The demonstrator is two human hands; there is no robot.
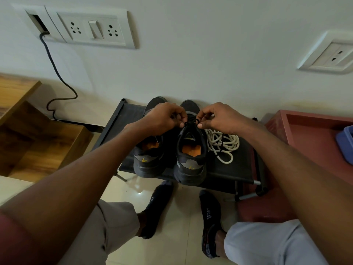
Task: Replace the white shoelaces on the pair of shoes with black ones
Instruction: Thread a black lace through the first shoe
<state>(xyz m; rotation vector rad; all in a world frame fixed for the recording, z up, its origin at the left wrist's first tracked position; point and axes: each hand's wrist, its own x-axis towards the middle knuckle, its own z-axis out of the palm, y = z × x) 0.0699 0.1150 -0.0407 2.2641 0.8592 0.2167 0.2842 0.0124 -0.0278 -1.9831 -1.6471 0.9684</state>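
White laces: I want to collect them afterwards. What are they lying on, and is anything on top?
The white laces lie heaped on the dark rack, right of the right shoe. A black lace crosses them. The right hand covers their far edge.

Both arms outstretched, left hand (168,116) and right hand (217,116) pinching with curled fingers.

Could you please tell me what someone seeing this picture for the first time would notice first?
Both hands, left and right, pinch a black lace over the right shoe on a low black rack. A heap of white shoelaces lies just right of it; the left shoe stands alongside.
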